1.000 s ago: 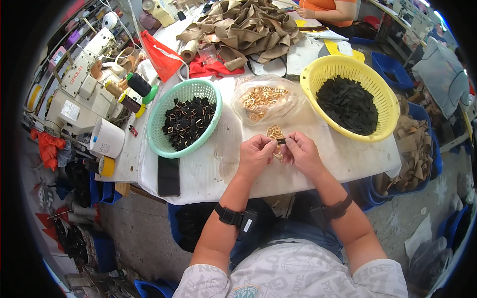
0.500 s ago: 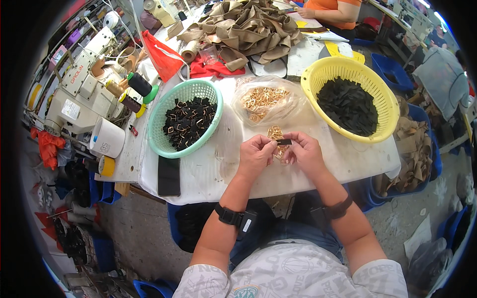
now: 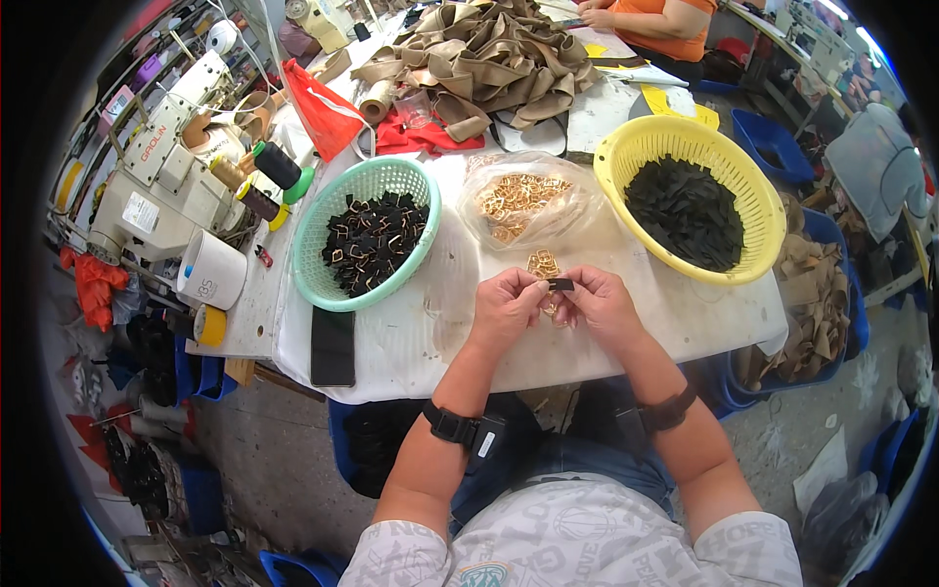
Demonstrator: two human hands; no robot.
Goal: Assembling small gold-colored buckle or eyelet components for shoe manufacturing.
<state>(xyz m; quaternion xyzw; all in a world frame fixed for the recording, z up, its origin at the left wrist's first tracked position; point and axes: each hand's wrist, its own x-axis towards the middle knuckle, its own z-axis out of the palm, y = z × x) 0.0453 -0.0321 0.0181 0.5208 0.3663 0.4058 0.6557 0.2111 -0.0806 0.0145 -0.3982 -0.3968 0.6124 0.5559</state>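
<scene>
Between my two hands a short black strip (image 3: 560, 285) is pinched over the table's near part. Its left end is gripped by my left hand (image 3: 508, 305), its right end by my right hand (image 3: 599, 301). Just beyond and below my fingers lies a small pile of gold metal rings (image 3: 543, 262), partly hidden by them. Whether a ring sits on the strip I cannot tell. Farther back, a clear plastic bag (image 3: 583, 217) holds more gold rings. A yellow basket (image 3: 606, 161) at right contains many black strips; a mint-green basket (image 3: 302, 256) at left contains black strips fitted with gold rings.
A black phone (image 3: 333, 348) lies at the table's left front edge. Sewing machine (image 3: 161, 196), thread spools (image 3: 276, 166) and a white cup (image 3: 212, 271) stand left. A heap of brown straps (image 3: 479, 59) covers the far table, with a co-worker in orange (image 3: 675, 29) beyond.
My hands stay close together, with only small finger movements around the strip. The strip has turned slightly and shows less between my fingers. The co-worker's arms have shifted a little.
</scene>
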